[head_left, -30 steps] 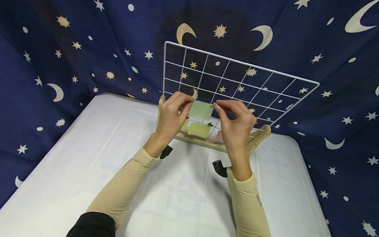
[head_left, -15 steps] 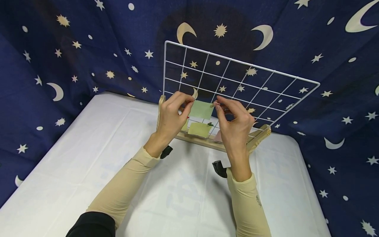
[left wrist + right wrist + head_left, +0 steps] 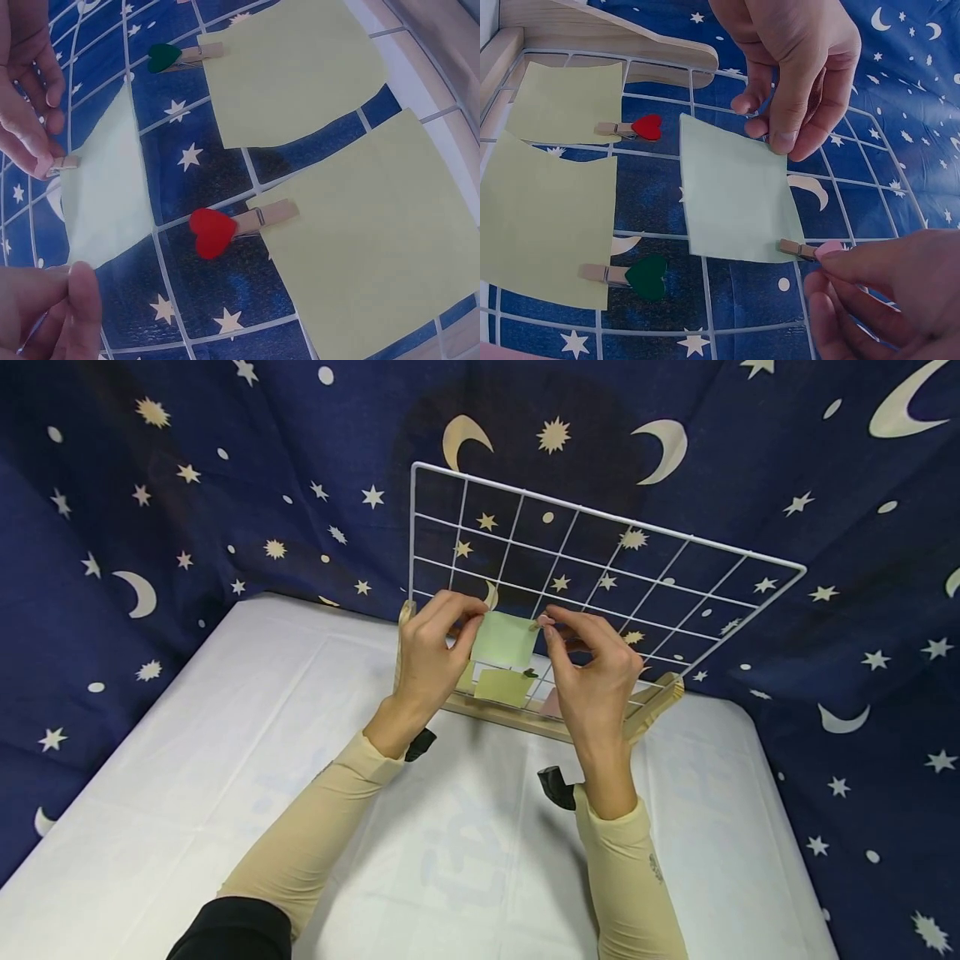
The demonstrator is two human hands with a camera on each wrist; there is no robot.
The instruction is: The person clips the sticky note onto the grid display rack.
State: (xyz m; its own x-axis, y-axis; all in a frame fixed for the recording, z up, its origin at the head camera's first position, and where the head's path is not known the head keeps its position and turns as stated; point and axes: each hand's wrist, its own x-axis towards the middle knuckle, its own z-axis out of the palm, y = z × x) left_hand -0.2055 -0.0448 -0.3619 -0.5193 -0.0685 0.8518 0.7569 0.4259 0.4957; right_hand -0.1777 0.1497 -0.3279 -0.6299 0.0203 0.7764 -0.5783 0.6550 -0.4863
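A pale green paper note [image 3: 504,639] lies against the white wire grid [image 3: 592,560]. My left hand [image 3: 435,647] pinches one upper corner of the note between thumb and finger. At the other upper corner, my right hand [image 3: 598,664] pinches the pink heart end of a small wooden clothespin [image 3: 799,249], whose tip is on the note's edge. Below hang two yellow-green notes, one held by a clothespin with a red heart [image 3: 214,232], the other by one with a green heart [image 3: 646,278].
The grid leans in a wooden stand [image 3: 517,718] on a white-covered table [image 3: 360,860]. Part of a pink note [image 3: 552,703] shows low on the grid, beside my right wrist. Behind hangs a dark blue cloth [image 3: 337,435] with moons and stars.
The right fingertips have shifted slightly on the clothespin, and its pink heart now shows between them. My left hand keeps its hold on the note's corner. The head view has moved very slightly.
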